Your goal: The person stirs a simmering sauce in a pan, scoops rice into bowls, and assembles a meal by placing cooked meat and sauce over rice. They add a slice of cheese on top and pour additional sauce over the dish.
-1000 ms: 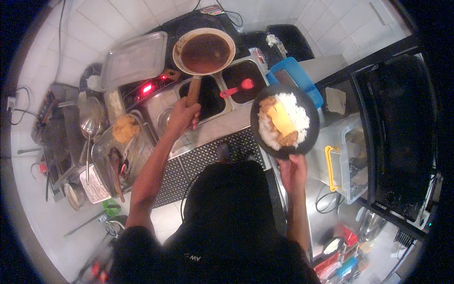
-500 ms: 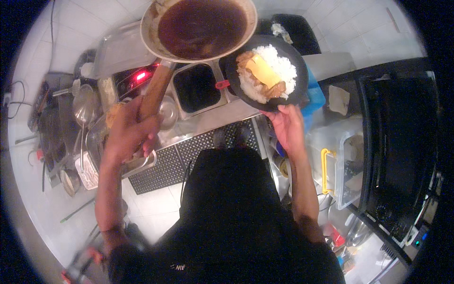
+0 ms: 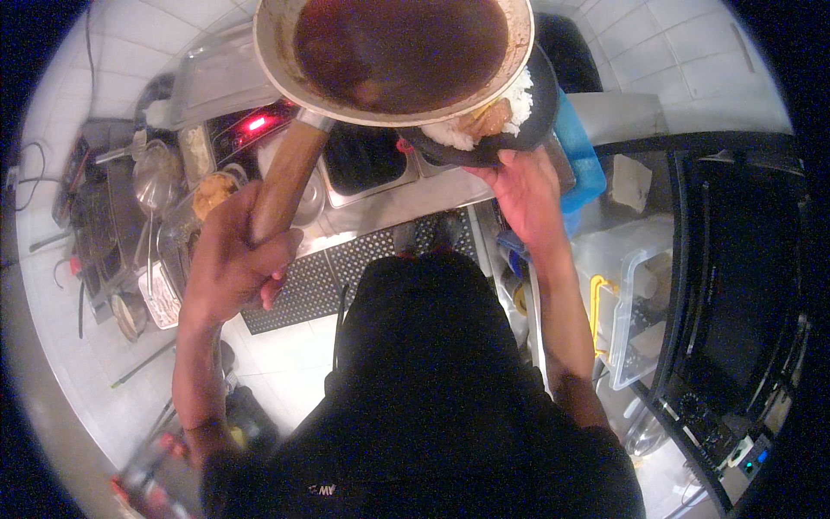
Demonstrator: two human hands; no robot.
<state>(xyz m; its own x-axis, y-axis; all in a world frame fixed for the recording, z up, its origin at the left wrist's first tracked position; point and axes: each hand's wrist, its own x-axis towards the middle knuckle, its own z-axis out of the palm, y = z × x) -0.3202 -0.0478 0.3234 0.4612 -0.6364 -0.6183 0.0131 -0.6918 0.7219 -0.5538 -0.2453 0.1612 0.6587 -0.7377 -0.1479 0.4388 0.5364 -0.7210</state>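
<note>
My left hand [image 3: 235, 259] grips the wooden handle [image 3: 281, 186] of a round metal pan [image 3: 393, 56] filled with dark brown sauce. I hold the pan raised high, near the camera, and it overlaps a black plate [image 3: 510, 130]. My right hand [image 3: 526, 195] holds that plate from below at its near edge. White rice and a piece of browned cutlet [image 3: 488, 117] show on the plate under the pan's rim; the pan hides most of the plate.
Below are a cooker with a red lit panel [image 3: 251, 125], steel wells [image 3: 367, 164], a black floor mat [image 3: 346, 268], a strainer [image 3: 156, 186] and tools at left. A blue box [image 3: 581, 156], clear tubs [image 3: 635, 294] and a dark appliance [image 3: 743, 285] stand at right.
I lifted the pan off the cooker and brought it up over the plate. My right hand moved the plate left and up, under the pan's rim.
</note>
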